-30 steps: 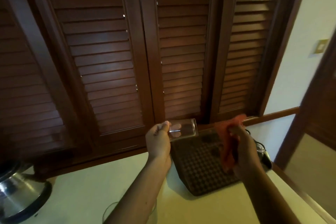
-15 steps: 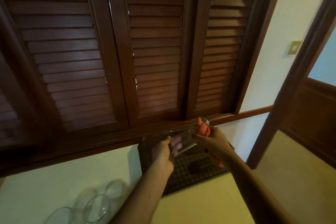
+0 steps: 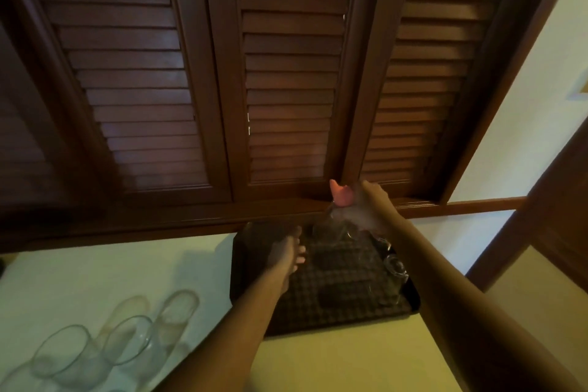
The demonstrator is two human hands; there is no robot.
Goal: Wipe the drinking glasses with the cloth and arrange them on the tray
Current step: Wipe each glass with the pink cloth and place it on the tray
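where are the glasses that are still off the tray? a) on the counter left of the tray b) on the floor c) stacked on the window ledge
a: the clear glasses stand on the pale counter, left of the dark tray.

Clear, smooth glass in the tumblers (image 3: 124, 339) at lower left, faintly glossy at the rims. Dark wood with a soft satin sheen across the louvred shutters (image 3: 286, 73); pale matt countertop (image 3: 111, 270). Woven-looking chequered liner in the dark glossy-rimmed tray (image 3: 413, 302), soft orange cloth (image 3: 339, 194) above.
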